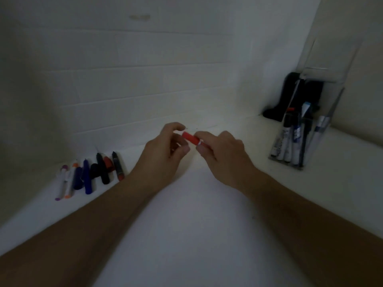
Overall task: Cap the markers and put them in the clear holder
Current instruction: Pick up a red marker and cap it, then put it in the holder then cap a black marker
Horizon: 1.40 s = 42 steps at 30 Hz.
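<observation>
A red marker (191, 138) is held between both hands above the middle of the white table. My left hand (163, 152) pinches its red cap end, and my right hand (221, 151) grips the barrel end, most of which is hidden in the fingers. The clear holder (323, 121) stands at the right with several capped markers upright inside. On the left lies a row of markers and loose caps (91, 175): purple, orange, blue, black and red.
A dark object (290, 96) sits in the corner behind the holder. White walls close in at the back and right. The white table (196, 214) stretches toward me between my forearms.
</observation>
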Tool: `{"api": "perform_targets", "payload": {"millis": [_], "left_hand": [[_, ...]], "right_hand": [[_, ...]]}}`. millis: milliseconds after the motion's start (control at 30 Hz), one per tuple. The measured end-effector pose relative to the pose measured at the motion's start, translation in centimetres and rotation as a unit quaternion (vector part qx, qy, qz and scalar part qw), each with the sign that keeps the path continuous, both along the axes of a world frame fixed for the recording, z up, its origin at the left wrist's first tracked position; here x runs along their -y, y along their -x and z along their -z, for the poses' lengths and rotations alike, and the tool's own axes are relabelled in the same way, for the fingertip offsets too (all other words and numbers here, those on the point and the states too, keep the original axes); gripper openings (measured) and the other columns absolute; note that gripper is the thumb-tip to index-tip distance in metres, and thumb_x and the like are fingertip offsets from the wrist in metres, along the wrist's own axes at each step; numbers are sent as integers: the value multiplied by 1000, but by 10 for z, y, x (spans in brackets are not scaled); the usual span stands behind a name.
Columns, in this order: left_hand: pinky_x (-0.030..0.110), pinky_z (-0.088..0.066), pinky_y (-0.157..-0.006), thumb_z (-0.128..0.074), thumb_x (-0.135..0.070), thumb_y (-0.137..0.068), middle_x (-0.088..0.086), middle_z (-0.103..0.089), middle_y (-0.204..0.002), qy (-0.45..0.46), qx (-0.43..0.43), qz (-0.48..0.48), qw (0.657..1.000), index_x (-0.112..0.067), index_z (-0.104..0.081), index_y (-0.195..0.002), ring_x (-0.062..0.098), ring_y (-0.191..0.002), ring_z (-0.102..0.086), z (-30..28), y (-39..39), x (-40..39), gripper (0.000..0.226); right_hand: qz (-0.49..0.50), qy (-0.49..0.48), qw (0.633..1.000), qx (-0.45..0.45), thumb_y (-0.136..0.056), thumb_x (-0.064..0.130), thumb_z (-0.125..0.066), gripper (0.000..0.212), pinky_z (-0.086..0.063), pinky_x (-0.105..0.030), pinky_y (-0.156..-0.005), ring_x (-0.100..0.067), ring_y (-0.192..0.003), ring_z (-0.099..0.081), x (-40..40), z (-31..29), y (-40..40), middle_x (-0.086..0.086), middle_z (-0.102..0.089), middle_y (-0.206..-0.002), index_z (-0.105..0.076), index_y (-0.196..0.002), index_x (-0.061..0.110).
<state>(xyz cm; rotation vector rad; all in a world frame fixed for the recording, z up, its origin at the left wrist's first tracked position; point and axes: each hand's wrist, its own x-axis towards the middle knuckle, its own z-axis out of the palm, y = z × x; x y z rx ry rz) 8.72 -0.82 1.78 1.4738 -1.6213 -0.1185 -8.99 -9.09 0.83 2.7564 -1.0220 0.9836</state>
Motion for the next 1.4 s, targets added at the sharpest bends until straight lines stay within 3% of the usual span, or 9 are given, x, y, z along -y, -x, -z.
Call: {"api": "perform_targets", "payload": {"millis": [267,533,600,700,833,967,1067,1167,1400], "left_hand": [[23,-46,-83,-62,-32,-92,-17,-50,-115,5,165,113,980,-37,-42,-135,-2,-97,-52,21,17,-7,48],[33,-49,-75,-57,-21,-93,-1,-55,-118,87,335,173,922,-28,-57,-126,16,-94,-54,20,33,-11,34],[32,-49,-74,-58,-20,-92,-1,-56,-117,96,336,177,920,-28,-59,-124,16,-93,-54,17,33,-13,33],[29,-47,-74,-60,-19,-91,-2,-57,-116,94,332,169,923,-28,-62,-122,15,-92,-54,16,30,-15,32],[28,-46,-72,-60,-19,-90,-3,-56,-116,93,325,159,927,-29,-63,-119,15,-91,-53,15,25,-16,31],[28,-44,-72,-59,-18,-90,-2,-57,-113,98,323,159,928,-27,-65,-117,16,-89,-53,14,21,-14,29],[30,-45,-74,-59,-15,-88,0,-59,-110,115,315,157,929,-24,-69,-111,19,-89,-56,9,16,-13,27],[34,-47,-75,-60,-7,-85,1,-63,-106,133,289,128,939,-22,-73,-103,22,-90,-57,-1,5,-13,27],[41,-49,-80,-44,13,-68,4,-65,-106,89,262,-44,960,-22,-75,-95,30,-97,-56,-31,-62,-17,54]], "right_hand": [[88,26,977,194,-100,28,-54,29,-42,-15,-73,-7,-80,-54,8,-110,81,3,-55,-107,-57,-127,19],[254,25,964,76,-99,33,-55,36,-44,-30,-78,-27,-82,-63,20,-102,175,-5,-64,-95,-47,-134,26],[329,21,944,25,-102,38,-45,42,-42,-41,-79,-31,-80,-56,25,-85,176,-12,-59,-93,-33,-142,35],[371,57,926,-49,-105,42,-30,38,-35,-43,-76,-33,-86,-53,25,-68,174,-18,-62,-96,-43,-139,35],[331,-6,943,-44,-105,28,-30,42,-41,-50,-90,-34,-103,-48,18,-66,175,-13,-64,-117,-49,-143,35],[340,-61,938,-27,-101,20,-32,57,-37,-49,-93,-33,-102,-48,11,-78,174,-16,-55,-110,-25,-154,40],[398,46,916,22,-89,12,-48,64,-38,-49,-88,-34,-105,-48,-3,-88,161,-11,-54,-109,-34,-149,30],[289,111,949,62,-83,14,-52,52,-41,-47,-87,-32,-106,-51,-11,-76,129,-6,-57,-115,-54,-133,25],[-38,-69,997,21,-83,14,-62,29,-49,-29,-87,-11,-87,-59,-38,-12,-23,2,-69,-101,-72,-110,21]]}}
